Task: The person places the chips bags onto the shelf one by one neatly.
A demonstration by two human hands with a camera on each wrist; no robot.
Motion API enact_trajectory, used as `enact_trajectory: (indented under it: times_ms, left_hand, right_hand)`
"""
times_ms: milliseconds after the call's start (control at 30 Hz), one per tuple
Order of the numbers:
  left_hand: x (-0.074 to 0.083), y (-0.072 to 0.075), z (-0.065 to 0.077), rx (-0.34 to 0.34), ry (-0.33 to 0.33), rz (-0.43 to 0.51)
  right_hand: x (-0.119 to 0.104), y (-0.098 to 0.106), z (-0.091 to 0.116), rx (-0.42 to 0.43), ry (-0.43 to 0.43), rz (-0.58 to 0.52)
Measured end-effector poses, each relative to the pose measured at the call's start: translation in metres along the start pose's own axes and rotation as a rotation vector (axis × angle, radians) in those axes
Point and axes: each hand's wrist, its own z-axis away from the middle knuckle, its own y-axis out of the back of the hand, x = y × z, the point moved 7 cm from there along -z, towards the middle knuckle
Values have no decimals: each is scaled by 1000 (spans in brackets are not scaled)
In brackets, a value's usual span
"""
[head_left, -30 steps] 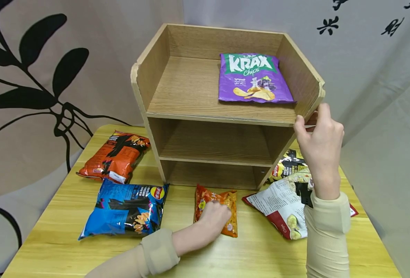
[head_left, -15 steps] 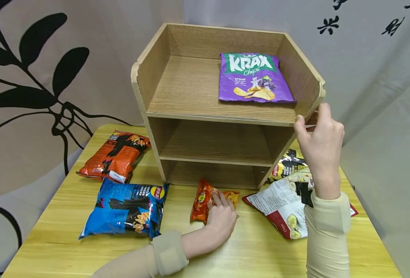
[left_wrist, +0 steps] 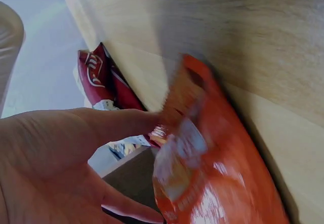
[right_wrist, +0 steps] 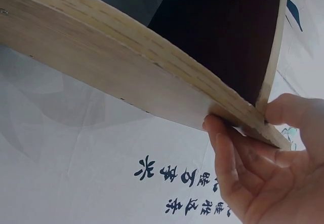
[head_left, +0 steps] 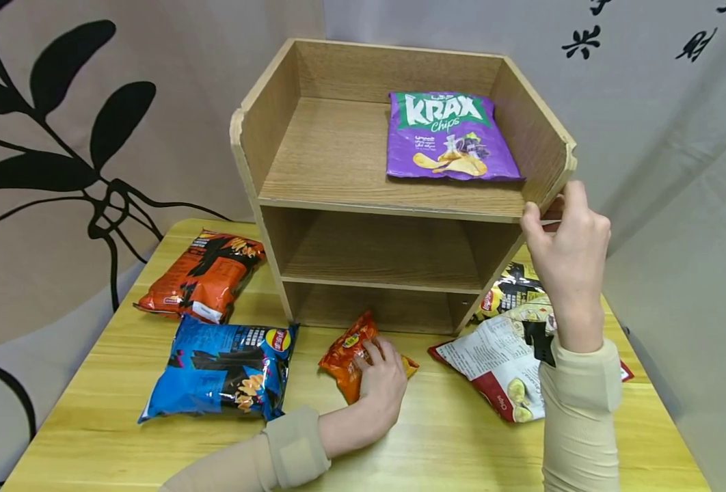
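Note:
A small orange snack bag [head_left: 346, 357] lies on the table before the shelf's lowest compartment. My left hand [head_left: 380, 383] grips its right side; in the left wrist view the thumb is at one edge of the orange bag [left_wrist: 228, 173] and the fingers reach round the other, their tips partly hidden. My right hand [head_left: 569, 263] pinches the right side panel of the wooden shelf [head_left: 394, 211]. The right wrist view has the thumb on the front of the panel [right_wrist: 167, 74] and the fingers on its outer face. A purple Krax chip bag [head_left: 452, 140] lies on the top shelf.
Left of the shelf lie a red-orange bag [head_left: 206, 273] and a blue bag [head_left: 218, 369]. On the right, a white and maroon bag [head_left: 495, 365] partly covers a black and yellow bag [head_left: 513, 287]. Patterned curtains [head_left: 664, 171] hang behind the table [head_left: 449, 451].
The orange bag has turned and its upper end swung left under my left hand, which first moved right, then slightly back left and up. The right hand has stayed on the shelf panel.

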Motion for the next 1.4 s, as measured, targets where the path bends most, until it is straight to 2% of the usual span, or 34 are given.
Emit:
enact_trajectory:
  times_ms: [67,200,400,767,900,967,1100,1233,1300,1400]
  left_hand:
    - [0,0,0,0,-15,-22]
    - [1,4,-1,52,-73,-41]
    - [-3,7,0,90,-130,-25]
    - [-24,29,3,197,-236,128]
    - [-36,45,4,217,-253,194]
    - [-43,54,4,217,-262,260]
    - [-61,77,7,230,-286,406]
    - [-76,102,15,232,-340,504]
    - [-82,114,21,250,-370,521]
    - [-90,134,32,340,-398,508]
  right_hand:
    - [0,0,0,-1,0,-3]
    - [0,0,-1,4,2,-7]
    - [0,0,-1,3,0,-7]
    - [0,-1,-2,-8,-6,-8]
    - [1,-1,-2,-13,-13,-8]
    - [1,-1,-2,-15,-14,-7]
    - [2,-1,-1,-19,-16,-7]
    - [2,-1,-1,-21,-16,-8]
    - [2,-1,-1,-20,-15,-8]
    - [2,-1,-1,-18,-13,-10]
